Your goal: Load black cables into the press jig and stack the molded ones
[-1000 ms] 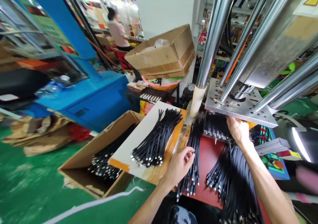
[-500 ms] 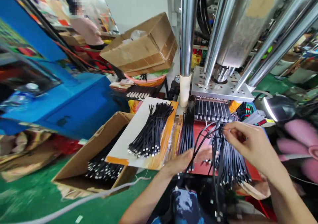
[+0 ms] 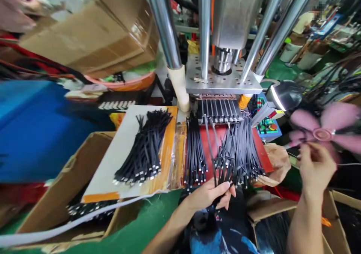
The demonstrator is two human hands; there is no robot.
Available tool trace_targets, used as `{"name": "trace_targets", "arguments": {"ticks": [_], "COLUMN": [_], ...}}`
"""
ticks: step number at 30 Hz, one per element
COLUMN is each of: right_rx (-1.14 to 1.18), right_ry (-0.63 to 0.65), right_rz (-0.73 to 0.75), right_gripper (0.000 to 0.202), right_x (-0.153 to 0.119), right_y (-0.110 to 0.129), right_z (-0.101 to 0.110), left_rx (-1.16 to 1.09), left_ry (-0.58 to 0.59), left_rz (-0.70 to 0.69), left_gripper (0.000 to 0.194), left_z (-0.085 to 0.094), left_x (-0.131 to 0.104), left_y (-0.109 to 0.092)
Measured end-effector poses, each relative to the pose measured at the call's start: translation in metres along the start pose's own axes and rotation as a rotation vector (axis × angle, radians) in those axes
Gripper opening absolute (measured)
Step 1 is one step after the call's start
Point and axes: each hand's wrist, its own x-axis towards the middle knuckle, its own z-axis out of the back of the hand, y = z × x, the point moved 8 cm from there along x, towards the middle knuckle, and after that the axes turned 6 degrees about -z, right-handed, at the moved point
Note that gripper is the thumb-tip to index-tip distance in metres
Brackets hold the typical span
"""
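My left hand (image 3: 217,194) is closed round several flat black cables (image 3: 225,171) in front of the red work surface. From it, strands run up toward the metal mould (image 3: 220,111) under the press. My right hand (image 3: 317,167) is raised at the right, in front of the pink fan (image 3: 324,132), with thumb and fingers pinched; whether anything is between them I cannot make out. A thick bundle of black cables with metal ends (image 3: 245,152) lies right of my left hand. A narrower bundle (image 3: 194,152) lies to its left, and another cable pile (image 3: 143,145) rests on a white board.
Above the mould stands the press plate (image 3: 225,75) between steel columns. A lamp (image 3: 286,96) and a control box (image 3: 266,128) are at the right. Cardboard boxes with cables stand low left (image 3: 81,171) and low right (image 3: 273,210). A pale hose (image 3: 84,216) crosses the lower left.
My view has turned right. My right hand has left the cables by the mould and moved right toward the fan. My left hand has closed round cables in front of the work surface.
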Motion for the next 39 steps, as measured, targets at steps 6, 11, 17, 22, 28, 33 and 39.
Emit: {"name": "trace_targets", "arguments": {"ticks": [6,11,17,22,28,33,39], "right_rx": [0.149,0.758,0.785,0.689,0.674,0.468,-0.114], "right_ry": [0.603,1.228,1.432,1.582,1.696,1.553,1.219], "right_rz": [-0.659,-0.848,-0.852,-0.636,-0.07,0.1,0.479], "right_gripper": [0.072,0.087,0.052,0.047,0.062,0.071,0.068], "right_x": [-0.13,-0.228,-0.257,-0.25,-0.257,-0.24,-0.181], "right_y": [-0.111,0.005,0.097,0.168,0.305,0.339,0.186], "right_z": [0.015,-0.073,-0.164,-0.213,-0.283,-0.339,-0.262], "left_rx": [0.151,0.247,0.401,0.461,0.491,0.605,1.043], "left_ry": [0.291,0.607,0.459,-0.126,-0.973,-1.304,-1.436], "left_rz": [0.134,0.206,0.267,0.059,-0.426,-0.475,-0.421], "left_gripper": [0.058,0.071,0.072,0.059,0.063,0.08,0.056], "left_z": [-0.011,-0.017,0.026,0.065,0.112,0.156,0.122], "left_x": [-0.008,-0.026,-0.067,-0.129,-0.214,-0.232,-0.233], "left_y": [-0.012,-0.025,-0.036,-0.071,-0.123,-0.13,-0.132]}}
